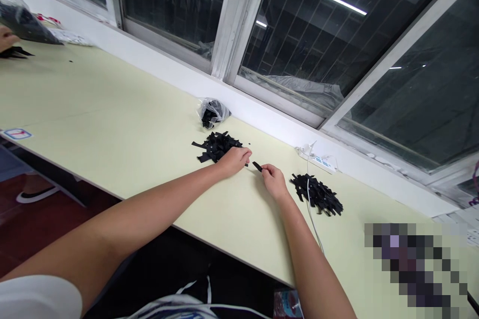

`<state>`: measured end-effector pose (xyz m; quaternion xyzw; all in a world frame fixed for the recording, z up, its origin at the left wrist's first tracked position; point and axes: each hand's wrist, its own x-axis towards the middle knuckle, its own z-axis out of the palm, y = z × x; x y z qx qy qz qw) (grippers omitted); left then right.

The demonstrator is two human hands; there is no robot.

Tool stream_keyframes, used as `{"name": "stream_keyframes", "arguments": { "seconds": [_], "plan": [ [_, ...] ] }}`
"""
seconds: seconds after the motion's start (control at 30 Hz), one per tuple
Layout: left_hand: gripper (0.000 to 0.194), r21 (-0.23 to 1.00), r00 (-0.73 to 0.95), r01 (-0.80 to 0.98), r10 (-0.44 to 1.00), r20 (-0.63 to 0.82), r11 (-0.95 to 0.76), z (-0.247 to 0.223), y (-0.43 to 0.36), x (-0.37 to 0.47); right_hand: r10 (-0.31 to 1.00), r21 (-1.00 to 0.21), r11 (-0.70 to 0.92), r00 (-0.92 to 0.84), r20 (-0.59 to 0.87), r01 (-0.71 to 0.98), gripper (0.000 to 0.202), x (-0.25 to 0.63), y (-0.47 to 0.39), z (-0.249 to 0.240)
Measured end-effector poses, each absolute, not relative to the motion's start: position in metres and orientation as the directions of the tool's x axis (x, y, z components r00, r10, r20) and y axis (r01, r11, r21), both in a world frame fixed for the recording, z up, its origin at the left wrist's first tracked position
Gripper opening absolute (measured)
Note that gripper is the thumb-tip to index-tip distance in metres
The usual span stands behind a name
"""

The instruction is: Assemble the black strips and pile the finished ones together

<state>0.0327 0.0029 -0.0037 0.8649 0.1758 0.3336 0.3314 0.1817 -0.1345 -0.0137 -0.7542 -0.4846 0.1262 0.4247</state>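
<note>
Forearms out over the pale table, and the right hand pinches a black strip, just apart from the left hand, curled beside a black pile, its hold impossible to tell; beyond sits a clear bag.

Okay so the left sleeve is plain white and short, with a smooth rounded edge, on the near side of the table. Past that, the left arm is bare, wrist and left hand included. Right arm is pretty much the same deal: bare forearm, bare right hand, and its sleeve is out of view. Below the table's near edge there's white and dark blue cloth with thin white strings, honestly can't tell if that's worn.
</note>
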Motion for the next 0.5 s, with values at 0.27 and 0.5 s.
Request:
{"name": "stream_keyframes", "arguments": {
  "seconds": [0.27, 0.5],
  "plan": [
    [0.028, 0.656, 0.704, 0.105, 0.523, 0.482, -0.747, -0.0045, -0.0017, 0.0321, 0.815, -0.841, -0.155, 0.549, 0.187, 0.518, 0.029, 0.1894, -0.1313, -0.0218],
    [0.026, 0.628, 0.753, 0.088, 0.464, 0.466, -0.773, -0.0024, -0.0039, 0.0308, 0.812, -0.821, -0.157, 0.544, 0.209, 0.549, 0.028, 0.1898, -0.1302, -0.0232]
  ]
}}
